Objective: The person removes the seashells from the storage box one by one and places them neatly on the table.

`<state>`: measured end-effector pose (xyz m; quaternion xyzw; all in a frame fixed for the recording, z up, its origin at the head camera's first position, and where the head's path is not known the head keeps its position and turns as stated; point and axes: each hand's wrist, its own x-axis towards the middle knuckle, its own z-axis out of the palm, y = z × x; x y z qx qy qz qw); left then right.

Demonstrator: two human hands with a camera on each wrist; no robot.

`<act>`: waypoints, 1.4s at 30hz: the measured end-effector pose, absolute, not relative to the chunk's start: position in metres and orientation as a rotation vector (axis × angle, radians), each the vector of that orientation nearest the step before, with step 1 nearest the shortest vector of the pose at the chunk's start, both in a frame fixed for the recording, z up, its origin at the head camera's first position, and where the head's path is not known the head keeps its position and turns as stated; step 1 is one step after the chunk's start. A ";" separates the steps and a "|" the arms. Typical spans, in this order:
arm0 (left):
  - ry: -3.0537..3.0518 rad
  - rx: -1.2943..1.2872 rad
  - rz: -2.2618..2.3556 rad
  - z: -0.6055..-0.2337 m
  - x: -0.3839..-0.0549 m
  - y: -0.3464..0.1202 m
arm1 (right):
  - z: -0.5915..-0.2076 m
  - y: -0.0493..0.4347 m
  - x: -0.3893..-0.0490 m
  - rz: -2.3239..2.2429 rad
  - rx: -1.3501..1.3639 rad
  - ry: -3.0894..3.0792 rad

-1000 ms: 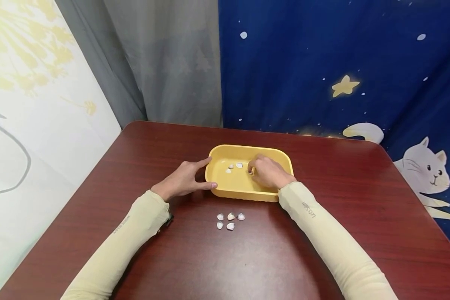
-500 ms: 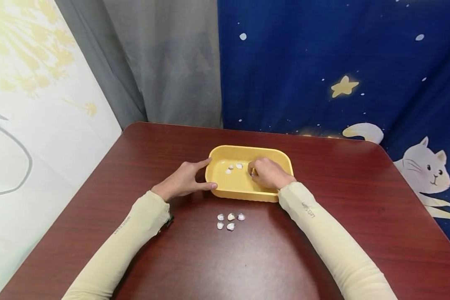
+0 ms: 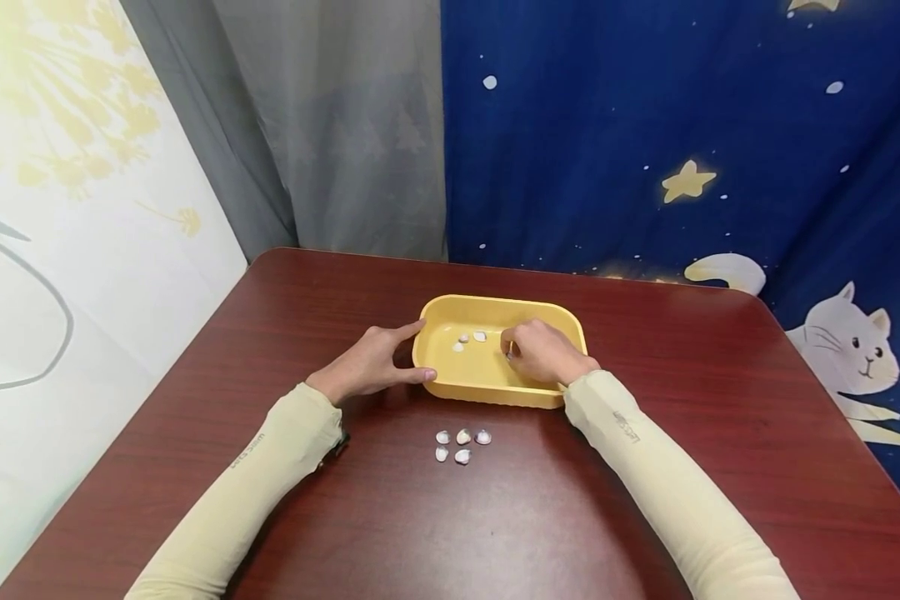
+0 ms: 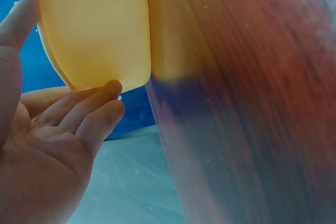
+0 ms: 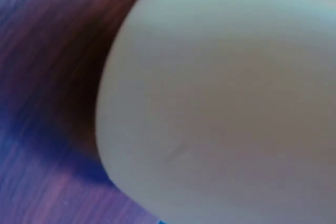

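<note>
Though both sleeves carry print, only the right sleeve [image 3: 667,483] reads fairly surely, as "Let's Slim"; the left sleeve [image 3: 255,479] bears similar lettering, upside down in the head view. Count of hands: two. Left hand [image 3: 371,362]: thumb and index finger extended and spread, touching the left end of the tray [image 3: 498,395]; the left wrist view shows the other fingers touching its outer wall, palm bare. Right hand [image 3: 543,350]: inside the tray at its right side, fingers curled down and pinching one shell [image 3: 509,356], mostly hidden at the fingertips. Tray: one, yellow, upright on the worktop [image 3: 345,517]. Loose shells [image 3: 480,337] in tray: three, grouped left of the right hand, none touching it. Outer shells [image 3: 462,437] on worktop, nearer the wearer than the tray: five, set as a row of three and a nearer row of two. Shells visible in all: nine. Backdrop: three cloths, namely a white cloth [image 3: 105,275], a grey cloth [image 3: 352,150] and a blue cloth [image 3: 570,150]; the blue one shows one cat [image 3: 847,342], one whole star [image 3: 688,182] and part of another. Right wrist view: too blurred for detail.
</note>
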<state>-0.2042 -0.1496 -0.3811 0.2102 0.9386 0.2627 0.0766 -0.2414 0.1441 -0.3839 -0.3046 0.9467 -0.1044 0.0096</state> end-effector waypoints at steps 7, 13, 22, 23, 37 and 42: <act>2.812 0.610 0.796 -0.381 -0.204 -0.150 | -0.372 0.147 -0.233 -0.361 -0.952 2.958; 2.811 0.629 0.802 -0.381 -0.204 -0.149 | -0.361 0.148 -0.220 -0.427 -1.012 2.969; 2.809 0.616 0.799 -0.382 -0.204 -0.149 | -0.351 0.152 -0.202 -0.534 -1.162 2.968; 2.808 0.620 0.799 -0.382 -0.204 -0.149 | -0.351 0.153 -0.200 -0.544 -1.177 2.960; 2.812 0.616 0.803 -0.382 -0.203 -0.148 | -0.346 0.150 -0.170 -0.574 -1.351 2.939; 2.807 0.591 0.801 -0.383 -0.204 -0.148 | -0.347 0.150 -0.162 -0.601 -1.374 2.925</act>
